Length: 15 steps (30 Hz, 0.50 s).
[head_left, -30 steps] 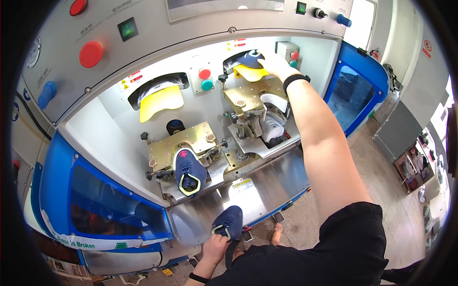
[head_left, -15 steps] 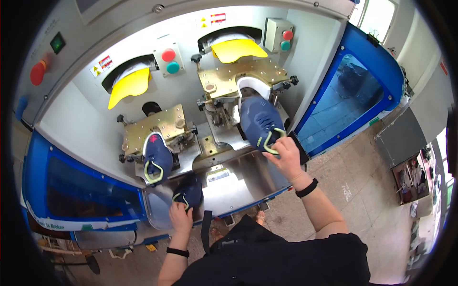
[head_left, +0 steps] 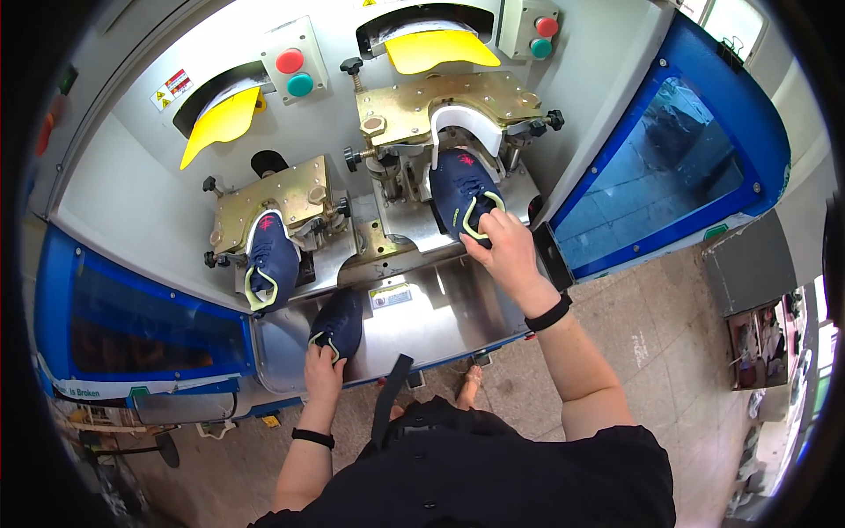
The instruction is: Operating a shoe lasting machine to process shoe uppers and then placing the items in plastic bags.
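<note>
Navy shoe (head_left: 464,195), lime-trimmed collar, gripped by right hand (head_left: 502,253)

right hand (head_left: 503,251) came down from the yellow pad (head_left: 437,50) at the top of the right station, now gripping heel of the navy sneaker (head_left: 464,198) seated there; left hand (head_left: 324,374) slid its loose navy shoe (head_left: 339,321) up the steel shelf (head_left: 440,321), away from the front edge

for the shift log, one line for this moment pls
left hand: grips loose navy shoe on steel tray | right hand: grips mounted shoe's heel
</note>
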Tool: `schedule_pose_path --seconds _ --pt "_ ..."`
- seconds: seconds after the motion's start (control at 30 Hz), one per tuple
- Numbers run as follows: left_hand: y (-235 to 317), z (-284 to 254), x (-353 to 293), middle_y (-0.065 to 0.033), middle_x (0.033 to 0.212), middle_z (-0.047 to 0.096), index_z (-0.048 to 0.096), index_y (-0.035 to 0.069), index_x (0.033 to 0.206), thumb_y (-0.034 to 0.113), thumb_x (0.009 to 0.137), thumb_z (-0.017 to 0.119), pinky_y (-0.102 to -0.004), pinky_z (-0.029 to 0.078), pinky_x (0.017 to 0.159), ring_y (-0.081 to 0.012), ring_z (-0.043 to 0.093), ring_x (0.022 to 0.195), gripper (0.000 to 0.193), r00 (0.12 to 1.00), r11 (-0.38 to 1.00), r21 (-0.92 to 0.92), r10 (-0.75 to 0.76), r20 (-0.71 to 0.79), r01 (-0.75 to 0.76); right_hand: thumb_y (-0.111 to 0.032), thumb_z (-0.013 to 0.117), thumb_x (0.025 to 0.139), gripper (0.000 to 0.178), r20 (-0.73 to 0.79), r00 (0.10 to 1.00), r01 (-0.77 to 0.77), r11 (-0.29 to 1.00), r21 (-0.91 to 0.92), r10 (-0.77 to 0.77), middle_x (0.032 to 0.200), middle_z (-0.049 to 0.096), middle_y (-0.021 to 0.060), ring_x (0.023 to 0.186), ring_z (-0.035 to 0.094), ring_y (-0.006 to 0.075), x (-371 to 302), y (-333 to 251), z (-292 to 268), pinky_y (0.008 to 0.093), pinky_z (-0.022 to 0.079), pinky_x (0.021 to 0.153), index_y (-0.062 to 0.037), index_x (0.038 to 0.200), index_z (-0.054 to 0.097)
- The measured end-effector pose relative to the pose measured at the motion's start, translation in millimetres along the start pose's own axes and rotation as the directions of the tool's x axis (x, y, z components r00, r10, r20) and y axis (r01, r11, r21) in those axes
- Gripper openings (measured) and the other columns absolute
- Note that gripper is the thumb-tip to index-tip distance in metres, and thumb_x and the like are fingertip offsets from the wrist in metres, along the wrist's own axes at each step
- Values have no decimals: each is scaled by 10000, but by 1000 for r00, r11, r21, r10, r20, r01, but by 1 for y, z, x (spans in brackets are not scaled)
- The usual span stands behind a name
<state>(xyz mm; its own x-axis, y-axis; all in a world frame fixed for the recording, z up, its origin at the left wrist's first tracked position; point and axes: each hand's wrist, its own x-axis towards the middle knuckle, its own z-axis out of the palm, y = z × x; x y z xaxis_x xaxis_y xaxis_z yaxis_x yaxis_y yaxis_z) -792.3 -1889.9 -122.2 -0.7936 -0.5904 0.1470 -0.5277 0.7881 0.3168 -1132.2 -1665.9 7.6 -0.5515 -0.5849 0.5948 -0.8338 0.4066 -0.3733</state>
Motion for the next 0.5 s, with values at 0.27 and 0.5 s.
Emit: schedule_pose_path --seconds 0.27,0.5 --pt "0 -2 0 -127 923 504 547 55 851 101 675 783 -440 457 765 -343 526 924 298 1000 1000 -12 -19 -2 19 -268 726 771 291 8 1000 2 1000 -22 -2 764 508 86 723 533 293 2 -1 3 400 454 630 -80 755 505" --pt "-1 -3 0 -123 928 508 550 55 833 107 670 790 -439 460 765 -343 527 923 295 998 998 -29 -49 26 50 -274 721 777 291 -28 1000 8 1000 -13 -8 755 515 90 707 535 303 3 -3 6 405 449 617 -72 748 514"
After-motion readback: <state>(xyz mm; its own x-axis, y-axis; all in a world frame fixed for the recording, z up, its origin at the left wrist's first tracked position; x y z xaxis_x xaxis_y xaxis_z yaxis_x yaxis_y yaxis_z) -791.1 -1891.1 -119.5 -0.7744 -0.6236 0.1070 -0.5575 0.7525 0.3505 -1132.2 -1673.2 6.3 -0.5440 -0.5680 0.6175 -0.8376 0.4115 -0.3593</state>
